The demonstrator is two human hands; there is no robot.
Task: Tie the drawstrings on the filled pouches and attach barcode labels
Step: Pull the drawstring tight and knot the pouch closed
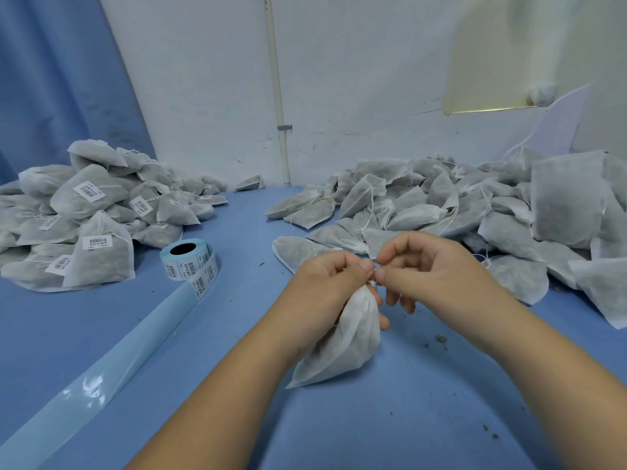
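Grip of left hand (325, 283) and right hand (431, 266) on drawstring (374, 283), pouch (346, 347) below

pouches (342, 337) grey-white, darker fill showing through | table cover (339, 429) blue | label roll (190, 262) pale blue backing, white labels with black barcodes | curtain (61, 79) blue | wall (356, 79) white

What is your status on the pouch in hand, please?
Left hand grips pouch; right hand pinches at its gathered neck. No label seen on it. Label roll left, nothing blocking.
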